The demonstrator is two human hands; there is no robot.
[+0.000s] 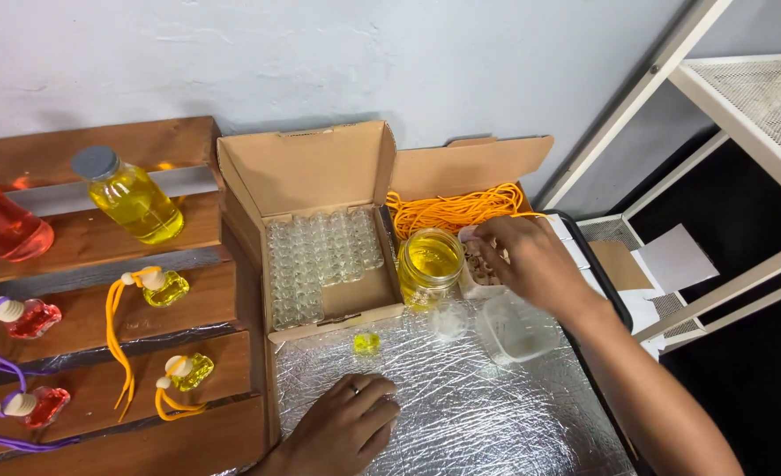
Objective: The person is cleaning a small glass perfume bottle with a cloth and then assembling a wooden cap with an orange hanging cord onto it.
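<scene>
Here, right hand (531,260) pinches in the cork tub (478,269) (grip contents unclear); left hand (346,427) flat.

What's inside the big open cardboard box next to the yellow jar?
The cardboard box holds rows of small empty glass bottles. One corner is bare cardboard. Anything under the bottles is hidden.

Sm. clear tub (477,264) of wooden caps
</scene>
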